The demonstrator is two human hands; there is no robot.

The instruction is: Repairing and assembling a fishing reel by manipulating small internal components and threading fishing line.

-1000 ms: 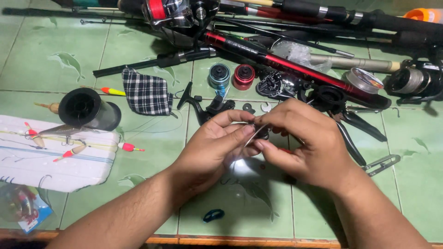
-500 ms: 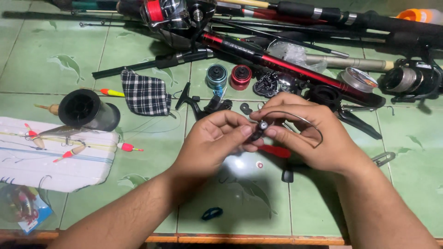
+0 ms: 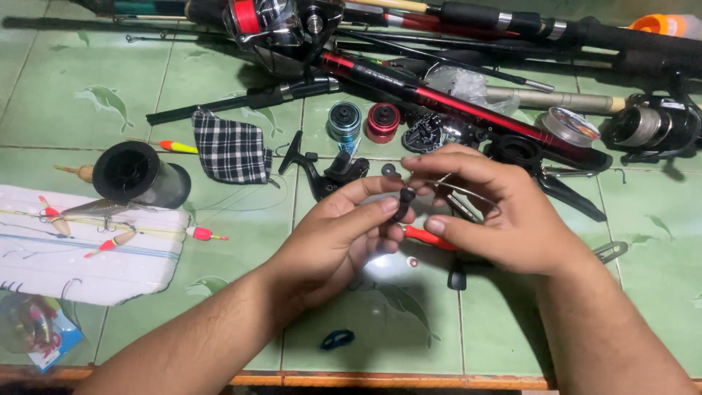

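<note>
Black and small, a reel part is being pinched between the left hand's thumb and fingertips, while the right hand is closing its fingers around a thin wire bail just beside it. Both hands are hovering above the green tiled floor, the part sitting at their meeting point, with a red-handled tool lying under them and a black reel handle just beyond.

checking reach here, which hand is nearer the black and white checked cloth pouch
Left. The left hand sits just right of and below the black and white checked cloth pouch, apart from it. The right hand is farther right, beyond the left hand.
</note>
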